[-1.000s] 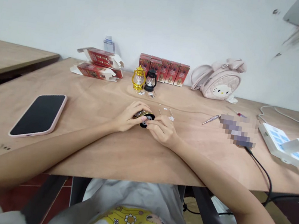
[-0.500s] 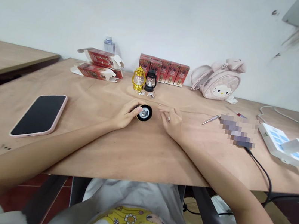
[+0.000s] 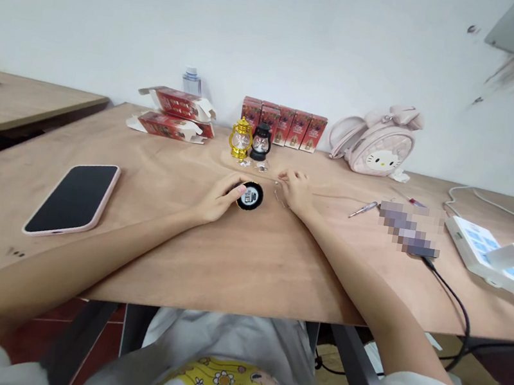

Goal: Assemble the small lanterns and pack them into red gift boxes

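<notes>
My left hand [image 3: 222,200] is closed round a small lantern, its round black base [image 3: 250,196] turned up toward me. A pale recess with small silvery parts shows in the middle of that base, and a thin gold edge at its rim. To the right, my right hand [image 3: 296,192] rests low on the table with bent fingers close together; what they pinch, if anything, is too small to make out. A thin curved wire-like piece [image 3: 280,200] shows under its palm. Behind the hands stand a gold lantern [image 3: 240,140] and a black lantern [image 3: 260,143], with tiny loose parts [image 3: 260,167] before them.
Several red boxes [image 3: 299,130] stand at the wall, opened red cartons [image 3: 170,126] and a bottle [image 3: 191,81] to their left. A pink bag [image 3: 381,150], screwdriver [image 3: 362,210], blurred-out device [image 3: 407,229] and power strip [image 3: 484,251] are right; a phone [image 3: 73,199] lies left.
My right hand has moved forward, farther from me, and its fingertips now point up toward the loose parts. The wire-like piece under it shows more. My left hand keeps its hold on the lantern.
</notes>
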`<state>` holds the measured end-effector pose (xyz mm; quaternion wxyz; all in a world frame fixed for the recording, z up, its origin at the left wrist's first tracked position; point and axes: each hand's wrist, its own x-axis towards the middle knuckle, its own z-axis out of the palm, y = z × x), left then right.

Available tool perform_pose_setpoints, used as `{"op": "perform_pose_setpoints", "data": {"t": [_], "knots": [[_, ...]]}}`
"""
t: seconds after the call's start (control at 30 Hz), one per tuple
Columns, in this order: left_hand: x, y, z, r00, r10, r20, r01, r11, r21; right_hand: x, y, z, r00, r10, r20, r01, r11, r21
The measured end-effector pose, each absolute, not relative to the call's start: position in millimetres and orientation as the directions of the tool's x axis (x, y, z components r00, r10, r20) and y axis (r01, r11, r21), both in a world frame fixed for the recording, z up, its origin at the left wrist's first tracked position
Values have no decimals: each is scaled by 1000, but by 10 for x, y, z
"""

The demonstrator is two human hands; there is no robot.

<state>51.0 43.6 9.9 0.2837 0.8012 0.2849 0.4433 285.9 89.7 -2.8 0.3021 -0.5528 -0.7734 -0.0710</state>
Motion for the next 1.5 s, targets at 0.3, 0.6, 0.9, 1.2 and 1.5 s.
{"op": "perform_pose_setpoints", "data": {"t": [0.3, 0.6, 0.9, 1.2, 1.5], "knots": [[510, 439, 103, 446, 705, 551, 210, -681, 702, 2817, 989, -34, -306, 822, 481, 926, 375, -52], [503, 435, 103, 434, 706, 560, 203, -682, 703, 2821, 893, -69, -288, 623, 727, 861, 500, -87], [505, 459, 83, 431, 700, 570, 162, -681, 714, 2358, 161, 74, -232, 239, 943, 613, 788, -49], [509, 453, 92, 423, 697, 579, 166, -688, 707, 2353, 191, 20, -358, 146, 922, 602, 791, 108], [513, 460, 84, 423, 696, 580, 181, -692, 699, 2326, 132, 72, -319, 190, 928, 581, 813, 33]]}}
